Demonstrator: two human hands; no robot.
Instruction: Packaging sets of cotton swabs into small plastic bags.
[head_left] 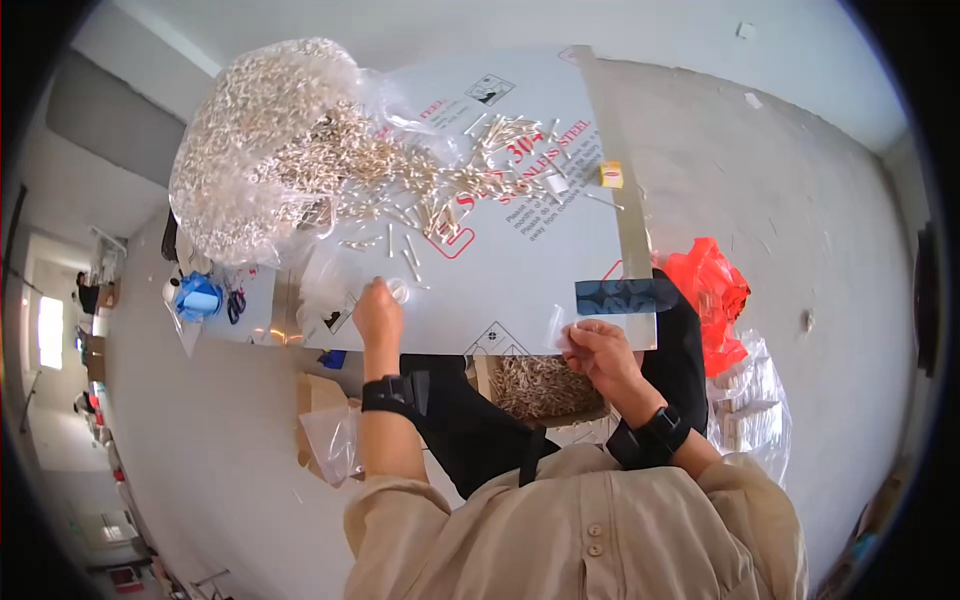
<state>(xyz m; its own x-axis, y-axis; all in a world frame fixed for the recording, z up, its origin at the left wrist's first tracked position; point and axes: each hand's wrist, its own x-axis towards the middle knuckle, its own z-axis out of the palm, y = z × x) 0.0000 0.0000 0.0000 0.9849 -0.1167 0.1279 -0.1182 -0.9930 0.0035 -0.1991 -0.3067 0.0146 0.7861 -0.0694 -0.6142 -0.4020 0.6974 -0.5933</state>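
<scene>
My left hand [378, 318] is closed at the near edge of the metal-sheet table [540, 270], its fingers against a small white round thing [399, 291] whose kind I cannot make out. Between the pinched fingers of my right hand [604, 354] is a small clear plastic bag [556, 328], held over the table's near right part. Farther off, loose cotton swabs [440, 215] spill across the sheet from a large clear bag full of swabs [265, 140]. A few single swabs lie just beyond my left hand.
An open cardboard box of swabs [545, 388] sits below the table edge, by my legs. Right of it are a red plastic bag [712, 300] and a clear bag of packages [752, 405]. A small yellow box [611, 174], scissors [236, 306] and a dark blue strip [622, 296] lie on the table.
</scene>
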